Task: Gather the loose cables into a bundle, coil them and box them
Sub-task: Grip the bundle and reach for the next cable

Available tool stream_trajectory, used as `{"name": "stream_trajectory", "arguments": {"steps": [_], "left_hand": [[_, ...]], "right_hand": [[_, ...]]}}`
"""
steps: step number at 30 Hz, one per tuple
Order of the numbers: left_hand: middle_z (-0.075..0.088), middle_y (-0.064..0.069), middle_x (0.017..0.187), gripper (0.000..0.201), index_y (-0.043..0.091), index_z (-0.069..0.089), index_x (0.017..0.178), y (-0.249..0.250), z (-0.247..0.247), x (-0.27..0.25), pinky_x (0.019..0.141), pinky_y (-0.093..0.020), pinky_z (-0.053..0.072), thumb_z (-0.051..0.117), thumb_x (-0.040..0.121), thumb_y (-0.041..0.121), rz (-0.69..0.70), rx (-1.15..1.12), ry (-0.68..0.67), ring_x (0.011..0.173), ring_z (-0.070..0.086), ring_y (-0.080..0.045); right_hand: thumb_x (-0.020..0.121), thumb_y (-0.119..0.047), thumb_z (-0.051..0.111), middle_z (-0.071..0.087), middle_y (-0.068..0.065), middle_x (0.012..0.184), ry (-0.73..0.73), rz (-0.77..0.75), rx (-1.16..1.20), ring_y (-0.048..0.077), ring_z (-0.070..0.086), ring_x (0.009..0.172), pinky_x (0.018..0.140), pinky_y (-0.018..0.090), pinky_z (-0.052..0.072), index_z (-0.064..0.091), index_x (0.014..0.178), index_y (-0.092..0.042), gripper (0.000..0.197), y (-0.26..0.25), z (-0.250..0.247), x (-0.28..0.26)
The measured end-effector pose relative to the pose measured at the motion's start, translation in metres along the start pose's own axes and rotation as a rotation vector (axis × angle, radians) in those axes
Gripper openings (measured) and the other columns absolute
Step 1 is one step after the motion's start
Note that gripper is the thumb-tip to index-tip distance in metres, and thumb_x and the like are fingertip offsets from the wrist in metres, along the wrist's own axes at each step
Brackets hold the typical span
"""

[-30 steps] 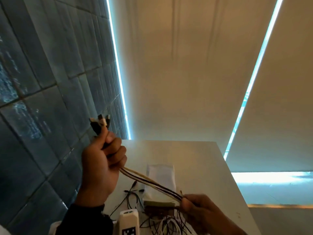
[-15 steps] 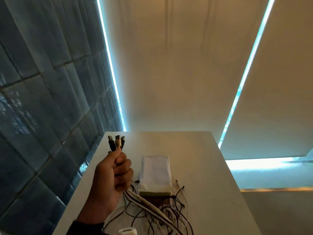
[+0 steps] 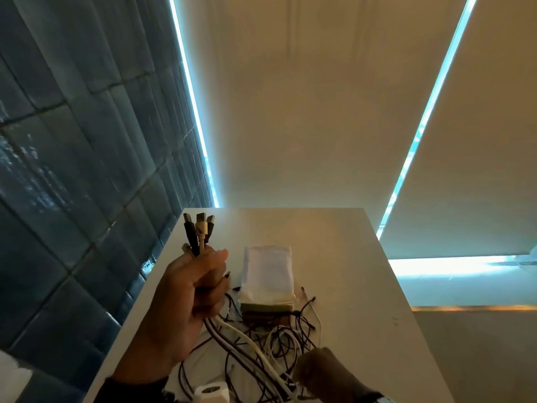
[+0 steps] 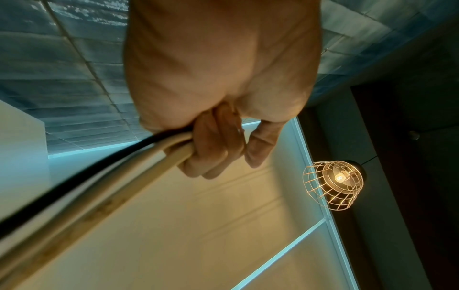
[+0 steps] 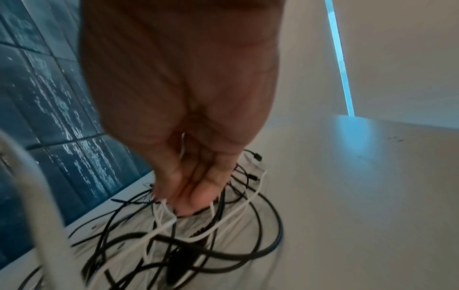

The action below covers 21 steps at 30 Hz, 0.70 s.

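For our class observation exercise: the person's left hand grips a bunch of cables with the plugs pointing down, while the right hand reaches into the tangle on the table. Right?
Not quite. In the head view the left hand grips the bunch of cables with the plugs pointing up, above the fist. The right hand does reach into the tangle on the table.

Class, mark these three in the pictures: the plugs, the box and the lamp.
plugs (image 3: 199, 228): head view, on the pale middle plug above the left hand.
box (image 3: 268, 271): head view, on its white top.
lamp (image 4: 334, 184): left wrist view, on the wire cage.
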<state>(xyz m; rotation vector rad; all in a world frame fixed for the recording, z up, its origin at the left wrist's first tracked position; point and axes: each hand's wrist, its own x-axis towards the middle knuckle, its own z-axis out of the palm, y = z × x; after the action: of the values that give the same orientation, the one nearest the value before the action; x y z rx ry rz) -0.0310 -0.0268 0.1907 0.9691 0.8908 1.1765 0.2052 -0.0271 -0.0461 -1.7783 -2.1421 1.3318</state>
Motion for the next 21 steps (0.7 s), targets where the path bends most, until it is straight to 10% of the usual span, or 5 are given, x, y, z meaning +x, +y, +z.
{"name": "stream_trajectory", "arguments": {"steps": [4, 9, 15, 21], "left_hand": [[0.023, 0.006, 0.05, 0.038, 0.023, 0.035, 0.053, 0.002, -0.007, -0.007, 0.037, -0.021, 0.016, 0.071, 0.064, 0.025, 0.005, -0.014, 0.027, 0.039, 0.018, -0.008], [0.021, 0.004, 0.051, 0.036, 0.022, 0.033, 0.054, 0.001, -0.013, -0.015, 0.039, -0.022, 0.013, 0.056, 0.08, 0.015, 0.006, 0.016, 0.099, 0.039, 0.018, -0.008], [0.02, 0.005, 0.05, 0.036, 0.021, 0.03, 0.055, -0.001, -0.018, -0.021, 0.037, -0.02, 0.014, 0.054, 0.08, 0.013, 0.006, -0.011, 0.119, 0.037, 0.016, -0.007], [0.02, 0.003, 0.052, 0.034, 0.021, 0.032, 0.056, 0.0, -0.021, -0.024, 0.039, -0.022, 0.014, 0.056, 0.08, 0.016, -0.01, 0.008, 0.159, 0.039, 0.017, -0.008]], "right_hand": [[0.083, -0.035, 0.057, 0.07, 0.0, 0.089, 0.242, 0.062, -0.102, 0.018, 0.064, 0.091, 0.071, 0.025, 0.042, 0.061, 0.072, -0.022, 0.017, -0.009, 0.007, 0.01], [0.084, -0.027, 0.058, 0.07, 0.013, 0.098, 0.018, -0.059, -0.195, 0.027, 0.064, 0.099, 0.075, 0.026, 0.041, 0.07, 0.087, -0.009, 0.022, -0.017, 0.033, 0.026], [0.09, -0.025, 0.052, 0.057, 0.013, 0.123, 0.089, -0.012, -0.232, 0.032, 0.057, 0.11, 0.074, 0.029, 0.038, 0.06, 0.108, -0.008, 0.025, -0.008, 0.054, 0.031], [0.094, -0.031, 0.054, 0.043, -0.001, 0.107, 0.126, -0.073, -0.127, 0.018, 0.047, 0.09, 0.08, 0.027, 0.041, 0.057, 0.103, -0.016, 0.017, -0.002, 0.054, 0.031]]}}
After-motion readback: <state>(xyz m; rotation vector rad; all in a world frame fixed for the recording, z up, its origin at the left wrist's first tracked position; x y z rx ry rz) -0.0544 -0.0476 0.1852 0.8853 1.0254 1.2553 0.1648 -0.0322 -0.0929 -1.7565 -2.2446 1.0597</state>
